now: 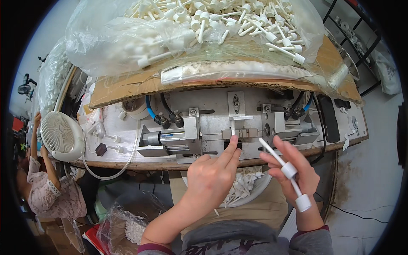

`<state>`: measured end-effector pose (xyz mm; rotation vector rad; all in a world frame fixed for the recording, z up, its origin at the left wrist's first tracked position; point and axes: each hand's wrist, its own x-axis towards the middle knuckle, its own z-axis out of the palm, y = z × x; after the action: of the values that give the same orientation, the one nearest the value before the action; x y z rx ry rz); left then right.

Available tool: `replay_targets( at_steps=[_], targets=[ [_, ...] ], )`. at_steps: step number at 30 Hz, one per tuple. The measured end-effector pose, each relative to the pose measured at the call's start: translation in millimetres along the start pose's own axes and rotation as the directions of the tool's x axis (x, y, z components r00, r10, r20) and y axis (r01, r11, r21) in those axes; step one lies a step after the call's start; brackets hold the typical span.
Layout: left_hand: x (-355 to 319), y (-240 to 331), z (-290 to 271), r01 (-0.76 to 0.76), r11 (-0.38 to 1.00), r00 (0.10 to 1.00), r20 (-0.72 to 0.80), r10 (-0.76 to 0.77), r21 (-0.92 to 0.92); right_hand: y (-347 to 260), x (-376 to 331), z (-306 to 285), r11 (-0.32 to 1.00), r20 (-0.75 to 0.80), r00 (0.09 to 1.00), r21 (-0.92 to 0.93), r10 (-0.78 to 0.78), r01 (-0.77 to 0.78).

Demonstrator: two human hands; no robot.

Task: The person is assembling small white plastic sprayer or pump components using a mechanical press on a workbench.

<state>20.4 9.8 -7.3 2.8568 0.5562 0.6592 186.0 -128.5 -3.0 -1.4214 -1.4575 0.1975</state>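
Left hand (210, 176), centre of frame: index finger extended, tip at white stick (233, 126) in metal fixture (250, 133); thumb hidden, cannot tell if gripping. Right hand (304, 172), right of centre: fingers closed around two white capped sticks (289, 170), tilted, one above other. Pile of similar sticks (212, 19) along top; white fan (63, 135) at left.

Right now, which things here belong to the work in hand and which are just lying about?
Likely in use:
left hand at the metal fixture
right hand holding two white capped sticks
heaped capped sticks
basin of white pieces

Seemingly lying about:
small white fan
apparent black phone
dark block
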Motion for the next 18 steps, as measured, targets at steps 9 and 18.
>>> replay_targets(
  at_steps=[9,18],
  targets=[
    [-4.7,22.5,-19.4,0.147,0.686,0.983,0.027,-0.182,-0.713,-3.2,2.2,11.6,0.899,0.166,0.951,-0.316,-0.262,0.303],
    [-12.2,5.2,-16.8,0.039,0.877,0.977,-0.164,-0.133,-0.478,5.8,0.9,7.2,0.944,0.051,0.984,-0.279,-0.171,0.178]
  ],
)
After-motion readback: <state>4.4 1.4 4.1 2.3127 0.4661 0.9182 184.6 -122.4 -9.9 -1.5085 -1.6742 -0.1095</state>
